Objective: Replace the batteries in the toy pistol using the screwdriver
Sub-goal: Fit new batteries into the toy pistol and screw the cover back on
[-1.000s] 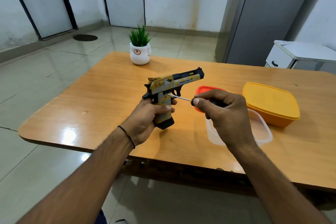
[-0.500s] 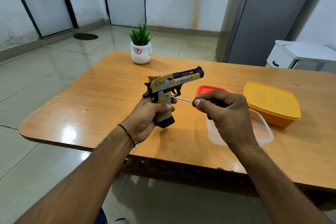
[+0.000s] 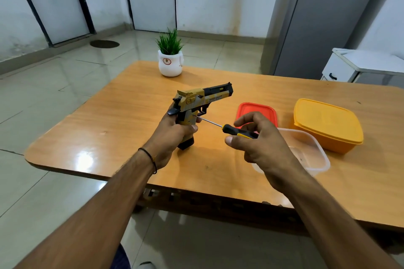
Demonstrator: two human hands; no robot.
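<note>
L hand clenched round grip of toy pistol. Pistol upright over table, muzzle pointing away and to the right. Screwdriver tip set against side of pistol grip, just below trigger. R hand holds handle loosely: thumb under, index finger raised clear of it.

Right of pistol: red lid flat on table; clear tub, open, w/ one small dark speck inside, too small to identify. Further right of pistol: yellow box, lid on, contents hidden. Beyond pistol: potted plant.
</note>
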